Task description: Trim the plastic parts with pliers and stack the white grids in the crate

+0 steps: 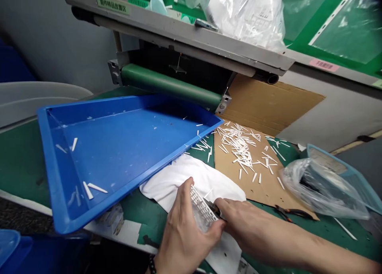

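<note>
My left hand (185, 230) grips a white plastic grid-like moulded piece (202, 207), which has rows of small slots. My right hand (238, 222) reaches in from the right and closes on a dark metal tool (215, 208), probably small cutters, whose tip touches the piece. Most of that tool is hidden by my fingers. Both hands are above a white cloth (191, 186). Past the cloth, a pile of white sticks (240, 150) lies on a cardboard sheet (268, 186).
A blue plastic tray (56, 158) with several white sticks tilts at the left. Orange-handled pliers (291, 213) lie on the green mat (322, 230). At the right are a crumpled plastic bag (322, 190) and a teal bin (343, 170). A green roller (170, 87) and grey machine housing stand ahead.
</note>
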`<move>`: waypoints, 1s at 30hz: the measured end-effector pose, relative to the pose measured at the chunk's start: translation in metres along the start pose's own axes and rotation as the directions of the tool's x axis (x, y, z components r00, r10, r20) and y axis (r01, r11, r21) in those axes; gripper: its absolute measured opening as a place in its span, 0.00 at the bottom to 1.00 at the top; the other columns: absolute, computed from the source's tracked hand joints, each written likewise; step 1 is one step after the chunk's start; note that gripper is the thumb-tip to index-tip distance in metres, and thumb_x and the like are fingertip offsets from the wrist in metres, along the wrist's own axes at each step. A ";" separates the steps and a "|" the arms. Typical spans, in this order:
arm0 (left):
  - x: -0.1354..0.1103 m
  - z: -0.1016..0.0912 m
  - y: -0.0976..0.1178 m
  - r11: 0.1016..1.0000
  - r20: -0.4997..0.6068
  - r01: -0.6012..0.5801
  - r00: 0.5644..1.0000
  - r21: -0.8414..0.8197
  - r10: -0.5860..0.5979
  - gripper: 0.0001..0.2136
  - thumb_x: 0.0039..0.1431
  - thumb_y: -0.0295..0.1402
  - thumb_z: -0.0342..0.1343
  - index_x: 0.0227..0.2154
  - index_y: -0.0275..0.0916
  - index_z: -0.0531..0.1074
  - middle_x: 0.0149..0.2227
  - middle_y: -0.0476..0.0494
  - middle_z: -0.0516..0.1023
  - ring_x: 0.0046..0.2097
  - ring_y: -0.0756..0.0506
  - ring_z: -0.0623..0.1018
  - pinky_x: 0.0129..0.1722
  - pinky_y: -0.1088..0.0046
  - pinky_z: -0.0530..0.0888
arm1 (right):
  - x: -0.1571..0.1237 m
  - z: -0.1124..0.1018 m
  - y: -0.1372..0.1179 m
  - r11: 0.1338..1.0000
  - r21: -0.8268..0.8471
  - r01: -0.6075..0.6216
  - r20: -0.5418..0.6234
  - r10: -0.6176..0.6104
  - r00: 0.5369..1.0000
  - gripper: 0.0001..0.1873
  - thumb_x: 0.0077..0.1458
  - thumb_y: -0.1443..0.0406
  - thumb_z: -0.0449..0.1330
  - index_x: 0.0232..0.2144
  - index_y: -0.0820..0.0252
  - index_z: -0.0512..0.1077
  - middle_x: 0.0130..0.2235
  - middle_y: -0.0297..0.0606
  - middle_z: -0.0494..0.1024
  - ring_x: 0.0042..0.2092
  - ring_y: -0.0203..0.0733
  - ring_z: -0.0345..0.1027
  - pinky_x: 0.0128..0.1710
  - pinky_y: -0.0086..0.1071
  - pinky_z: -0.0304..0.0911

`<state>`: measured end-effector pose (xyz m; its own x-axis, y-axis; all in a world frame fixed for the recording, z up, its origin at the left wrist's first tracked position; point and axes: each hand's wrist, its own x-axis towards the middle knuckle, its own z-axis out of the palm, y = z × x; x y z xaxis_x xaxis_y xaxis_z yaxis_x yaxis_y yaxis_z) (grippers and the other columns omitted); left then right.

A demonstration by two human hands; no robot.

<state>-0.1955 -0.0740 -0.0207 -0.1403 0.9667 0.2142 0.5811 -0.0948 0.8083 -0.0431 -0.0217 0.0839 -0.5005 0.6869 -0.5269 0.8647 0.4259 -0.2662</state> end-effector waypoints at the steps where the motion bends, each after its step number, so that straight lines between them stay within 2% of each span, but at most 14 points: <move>1: 0.000 0.000 0.000 1.000 0.000 0.001 1.000 0.000 -0.001 0.46 0.46 0.43 0.62 0.64 0.41 0.44 0.61 0.33 0.62 0.61 0.33 0.65 0.56 0.56 0.69 | 0.002 -0.001 -0.002 1.000 -0.010 -0.001 0.037 0.001 0.999 0.09 0.57 0.68 0.52 0.39 0.62 0.68 0.37 0.44 0.74 0.37 0.45 0.67 0.38 0.33 0.58; 3: 0.000 0.000 0.001 1.000 0.007 0.002 1.000 -0.003 -0.002 0.46 0.45 0.43 0.62 0.64 0.41 0.44 0.61 0.32 0.62 0.61 0.33 0.65 0.56 0.56 0.70 | 0.003 -0.002 -0.004 1.000 -0.022 -0.004 0.097 0.006 0.995 0.11 0.58 0.68 0.50 0.42 0.62 0.67 0.39 0.46 0.73 0.39 0.47 0.66 0.40 0.35 0.58; 5: 0.000 -0.001 0.003 1.000 0.018 0.008 1.000 -0.006 -0.008 0.45 0.46 0.42 0.61 0.64 0.40 0.44 0.61 0.32 0.63 0.61 0.34 0.66 0.55 0.55 0.70 | 0.004 -0.003 -0.005 1.000 -0.003 -0.014 0.107 0.014 0.994 0.11 0.58 0.68 0.50 0.43 0.62 0.67 0.40 0.45 0.73 0.40 0.47 0.66 0.41 0.36 0.59; 9: 0.002 -0.003 0.006 1.000 0.027 0.022 0.999 -0.008 -0.022 0.42 0.48 0.39 0.60 0.63 0.39 0.45 0.61 0.31 0.63 0.61 0.34 0.66 0.54 0.54 0.71 | 0.004 -0.003 -0.005 0.999 0.032 -0.024 0.104 0.021 0.994 0.11 0.58 0.67 0.49 0.43 0.62 0.67 0.39 0.46 0.73 0.40 0.47 0.66 0.42 0.35 0.59; 19: 0.002 -0.004 0.010 0.999 0.020 -0.015 1.000 -0.051 0.017 0.40 0.48 0.39 0.60 0.62 0.38 0.47 0.60 0.32 0.63 0.60 0.35 0.66 0.55 0.56 0.70 | 0.005 0.000 -0.003 0.999 -0.042 0.029 0.100 -0.024 0.995 0.10 0.55 0.73 0.49 0.39 0.60 0.64 0.37 0.41 0.72 0.36 0.43 0.65 0.37 0.33 0.56; 24: 0.002 -0.005 0.009 0.997 0.028 0.001 1.000 -0.083 0.001 0.40 0.48 0.39 0.61 0.62 0.38 0.48 0.59 0.32 0.63 0.60 0.35 0.66 0.56 0.56 0.69 | 0.005 0.002 0.001 0.998 -0.055 0.039 0.116 -0.033 0.993 0.10 0.53 0.74 0.49 0.38 0.59 0.63 0.35 0.38 0.71 0.34 0.41 0.64 0.35 0.32 0.56; 30: 0.003 -0.006 0.011 0.993 0.020 -0.007 1.000 -0.118 0.009 0.40 0.49 0.40 0.61 0.61 0.36 0.49 0.59 0.31 0.63 0.60 0.36 0.66 0.57 0.57 0.69 | 0.001 0.007 0.007 0.991 -0.070 0.118 0.061 -0.114 0.992 0.14 0.53 0.74 0.47 0.41 0.60 0.65 0.38 0.42 0.72 0.37 0.43 0.66 0.37 0.34 0.59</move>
<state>-0.1941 -0.0732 -0.0082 -0.1186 0.9704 0.2102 0.4836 -0.1285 0.8658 -0.0372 -0.0220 0.0758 -0.5925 0.5967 -0.5413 0.7945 0.5440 -0.2699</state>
